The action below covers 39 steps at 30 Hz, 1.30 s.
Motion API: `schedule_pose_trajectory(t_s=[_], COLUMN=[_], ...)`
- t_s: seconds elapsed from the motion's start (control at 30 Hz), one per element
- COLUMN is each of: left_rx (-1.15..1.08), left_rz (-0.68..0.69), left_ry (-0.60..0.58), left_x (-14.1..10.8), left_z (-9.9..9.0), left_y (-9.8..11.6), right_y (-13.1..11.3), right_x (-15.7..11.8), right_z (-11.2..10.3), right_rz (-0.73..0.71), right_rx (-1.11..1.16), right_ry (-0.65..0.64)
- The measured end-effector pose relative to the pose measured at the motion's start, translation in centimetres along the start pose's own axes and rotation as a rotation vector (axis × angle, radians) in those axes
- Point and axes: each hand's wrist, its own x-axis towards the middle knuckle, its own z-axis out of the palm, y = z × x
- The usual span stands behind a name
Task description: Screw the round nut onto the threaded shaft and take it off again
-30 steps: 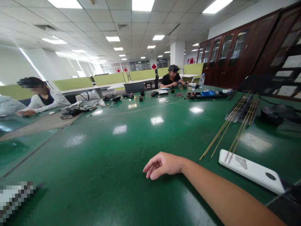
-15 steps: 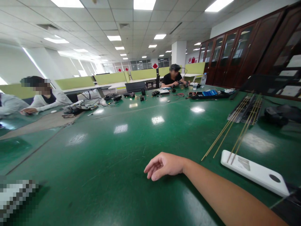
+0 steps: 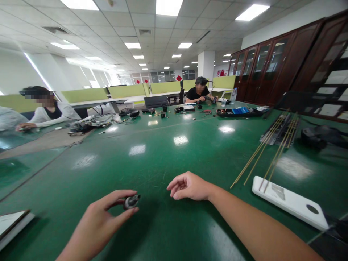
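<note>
Between its thumb and fingers, my left hand (image 3: 104, 217) grips a small dark, roundish object (image 3: 131, 202) with a light rim, just above the green tabletop (image 3: 152, 163). Its exact kind is too blurred to tell. My right hand (image 3: 187, 186) is to the right of it, by the table surface, with loosely curled fingers and a gap between thumb and fingertips. Nothing shows in it. The two hands are apart. To the right of my right forearm, thin brass-coloured rods (image 3: 252, 159) reach over a white oblong case (image 3: 289, 203).
Dark ridged trays (image 3: 281, 128) and a black strapped item (image 3: 318, 136) lie at the right. A white-topped block (image 3: 15, 224) is at the lower left. Across the table are two people, electronic parts, a black tray (image 3: 240, 112) and a bottle (image 3: 233, 95).
My left hand has come into view from below, holding the small dark object. My right hand has stayed in nearly the same place and pose.
</note>
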Motion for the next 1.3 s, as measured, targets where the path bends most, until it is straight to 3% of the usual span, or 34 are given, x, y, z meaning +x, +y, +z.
schedule_pose_trajectory(t_s=[0.1, 0.2, 0.3, 0.43, 0.67, 1.03, 1.3], left_rx=[-0.092, -0.109, -0.086, -0.109, -0.186, -0.11, -0.144], left_rz=[0.024, 0.092, 0.118, 0.139, 0.204, 0.129, 0.168], left_ry=[-0.166, -0.156, -0.097, -0.107, -0.109, -0.084, -0.087], left_x=[3.0, 4.2, 3.7, 2.9, 3.1, 2.6, 2.6], left_z=[4.2, 7.5, 9.0, 9.4, 9.6, 9.7, 9.6], left_y=[2.0, 2.4, 1.1, -0.2, 1.0, 0.4, 0.7], right_y=[-0.1, -0.5, -1.1, -1.8, -2.1, -2.1, -2.0], right_x=[-0.1, -0.5, -0.8, -0.9, -0.8, -0.8, -0.7], right_z=[-0.2, 0.2, 0.9, 1.9, 2.6, 2.5, 2.5], right_rz=[-0.105, -0.202, -0.225, -0.231, -0.2, -0.204, -0.207], right_rx=[-0.309, -0.659, -0.79, -0.891, -0.978, -1.024, -0.985], right_ry=[0.173, 0.286, 0.301, 0.246, 0.211, 0.23, 0.203])
